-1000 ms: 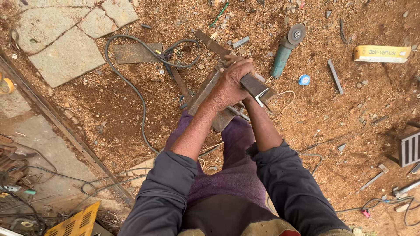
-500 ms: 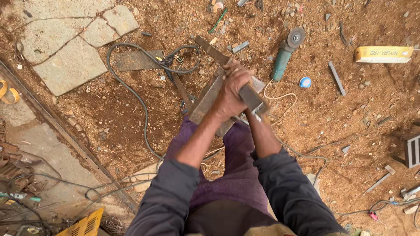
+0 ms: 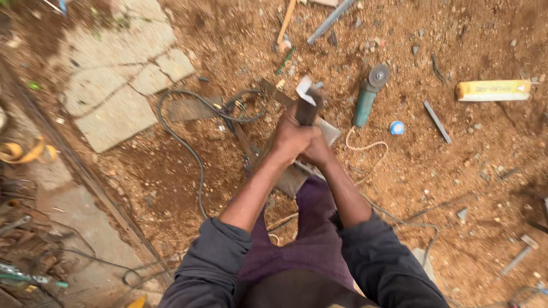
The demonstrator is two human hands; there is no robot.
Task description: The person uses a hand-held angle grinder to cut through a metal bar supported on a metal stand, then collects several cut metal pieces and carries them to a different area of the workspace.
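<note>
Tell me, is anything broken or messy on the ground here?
Yes. The grey paving slab at upper left is cracked into pieces. Tools lie scattered in the dirt: a green grinder, a yellow box and a loose black cable. Both hands grip a metal piece.

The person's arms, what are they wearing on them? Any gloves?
No gloves: the left hand and right hand are bare. Both arms wear dark grey long sleeves, pushed up to about the elbows, so the forearms show. No watch or rings can be seen.
</note>
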